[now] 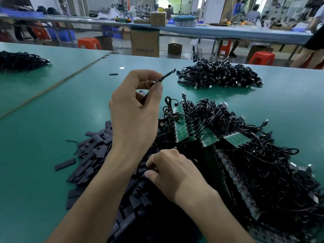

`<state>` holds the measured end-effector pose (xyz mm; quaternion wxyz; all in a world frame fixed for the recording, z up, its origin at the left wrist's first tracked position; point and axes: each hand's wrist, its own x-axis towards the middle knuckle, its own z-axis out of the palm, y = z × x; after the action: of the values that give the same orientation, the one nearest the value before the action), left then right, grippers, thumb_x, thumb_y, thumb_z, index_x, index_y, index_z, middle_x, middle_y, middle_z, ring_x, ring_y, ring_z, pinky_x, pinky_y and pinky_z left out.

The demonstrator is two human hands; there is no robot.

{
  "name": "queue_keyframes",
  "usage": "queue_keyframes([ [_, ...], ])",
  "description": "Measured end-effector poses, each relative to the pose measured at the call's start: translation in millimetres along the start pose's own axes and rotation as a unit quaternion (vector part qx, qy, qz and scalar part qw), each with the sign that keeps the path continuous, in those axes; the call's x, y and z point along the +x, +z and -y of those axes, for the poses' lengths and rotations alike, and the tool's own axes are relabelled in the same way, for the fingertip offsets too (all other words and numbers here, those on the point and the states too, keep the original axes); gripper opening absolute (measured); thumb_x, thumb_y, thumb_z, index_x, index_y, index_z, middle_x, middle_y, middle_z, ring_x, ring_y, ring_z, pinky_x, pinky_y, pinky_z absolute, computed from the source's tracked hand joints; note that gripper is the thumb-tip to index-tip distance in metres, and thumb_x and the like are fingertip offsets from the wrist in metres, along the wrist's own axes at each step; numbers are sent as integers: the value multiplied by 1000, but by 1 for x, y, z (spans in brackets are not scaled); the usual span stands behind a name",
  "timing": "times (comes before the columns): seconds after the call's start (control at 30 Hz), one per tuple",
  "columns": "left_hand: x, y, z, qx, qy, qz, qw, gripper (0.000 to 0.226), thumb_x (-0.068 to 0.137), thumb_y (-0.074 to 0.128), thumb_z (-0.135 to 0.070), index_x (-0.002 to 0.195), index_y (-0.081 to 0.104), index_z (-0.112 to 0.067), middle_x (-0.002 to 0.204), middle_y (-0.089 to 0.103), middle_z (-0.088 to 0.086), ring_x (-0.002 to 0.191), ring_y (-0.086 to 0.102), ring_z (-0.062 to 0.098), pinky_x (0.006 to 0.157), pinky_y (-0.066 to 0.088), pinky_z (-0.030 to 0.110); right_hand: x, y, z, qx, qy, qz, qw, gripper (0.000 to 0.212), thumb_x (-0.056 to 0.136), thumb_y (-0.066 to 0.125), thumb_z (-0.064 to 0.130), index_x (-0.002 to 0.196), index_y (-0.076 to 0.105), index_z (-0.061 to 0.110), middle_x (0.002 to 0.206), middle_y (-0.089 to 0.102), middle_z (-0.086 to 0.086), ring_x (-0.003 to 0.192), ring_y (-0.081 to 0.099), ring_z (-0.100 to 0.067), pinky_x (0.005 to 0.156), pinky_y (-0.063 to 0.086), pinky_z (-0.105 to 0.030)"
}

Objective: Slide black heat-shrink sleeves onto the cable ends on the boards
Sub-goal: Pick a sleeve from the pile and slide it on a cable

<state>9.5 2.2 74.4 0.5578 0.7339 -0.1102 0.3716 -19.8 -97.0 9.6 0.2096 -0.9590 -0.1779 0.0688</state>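
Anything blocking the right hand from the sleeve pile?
Nothing visible. The right hand rests on the sleeve pile, fingers curled into it; the left hand is raised clear, pinching a black piece.

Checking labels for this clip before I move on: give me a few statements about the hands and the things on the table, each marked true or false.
1. The left hand pinches a black heat-shrink sleeve, raised above the table. True.
2. The right hand lies on the far cable bundle. False: its fingers curl into the sleeve pile close to the person.
3. Green circuit boards lie among the near black cables. True.
4. The table is red. False: it is green.
5. One loose sleeve lies alone on the table beyond the left hand. True.
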Motion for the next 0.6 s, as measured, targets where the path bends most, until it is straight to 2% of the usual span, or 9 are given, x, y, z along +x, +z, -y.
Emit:
queue_keyframes([
  [0.07, 0, 0, 0, 2, -11, 3, 1000, 24, 94, 66, -18, 91, 61, -41, 79, 65, -28, 54, 48, 2, 55, 41, 13, -1, 6, 1, 8, 1, 0, 1000, 30, 96, 62, 38, 118, 66, 19, 108, 63, -3, 99, 62, -29, 75, 51, -35],
  [0.13, -1, 0, 0, 3, -16, 7, 1000, 25, 94, 66, -19, 90, 61, -43, 79, 65, -30, 53, 48, 2, 54, 41, 13, -1, 9, 2, 9, 9, -9, 1000, 33, 95, 63, 41, 116, 66, 16, 106, 64, -3, 97, 62, -28, 77, 54, -38],
  [0.3, 0, 1, 1, -5, -32, 14, 999, 24, 94, 67, -19, 89, 62, -42, 76, 65, -25, 52, 49, 3, 53, 41, 15, 2, 16, -1, 31, 18, -10, 999, 29, 96, 62, 32, 118, 61, 13, 104, 62, -6, 95, 60, -29, 80, 55, -42],
  [0.43, 0, 1, 3, 4, -34, 13, 999, 22, 93, 68, -21, 88, 62, -42, 77, 65, -25, 53, 49, 3, 54, 42, 17, 6, 17, -8, 100, 49, 7, 994, 36, 95, 66, 27, 129, 57, 22, 113, 62, -4, 110, 56, -27, 87, 51, -39],
  [0.53, 0, 0, 4, 0, -38, 15, 999, 22, 93, 68, -20, 89, 63, -41, 76, 66, -18, 52, 48, 3, 54, 41, 18, 8, 12, -16, 146, 75, 14, 986, 29, 88, 76, 24, 115, 66, 25, 97, 67, 4, 101, 62, -18, 89, 55, -40],
  [0.6, -1, 1, 5, -1, -43, 21, 999, 20, 93, 68, -20, 90, 65, -40, 76, 65, -16, 51, 47, 3, 53, 40, 18, 9, 8, -21, 153, 88, 22, 984, 25, 84, 81, 23, 105, 69, 24, 92, 69, 4, 99, 65, -18, 89, 56, -39],
])
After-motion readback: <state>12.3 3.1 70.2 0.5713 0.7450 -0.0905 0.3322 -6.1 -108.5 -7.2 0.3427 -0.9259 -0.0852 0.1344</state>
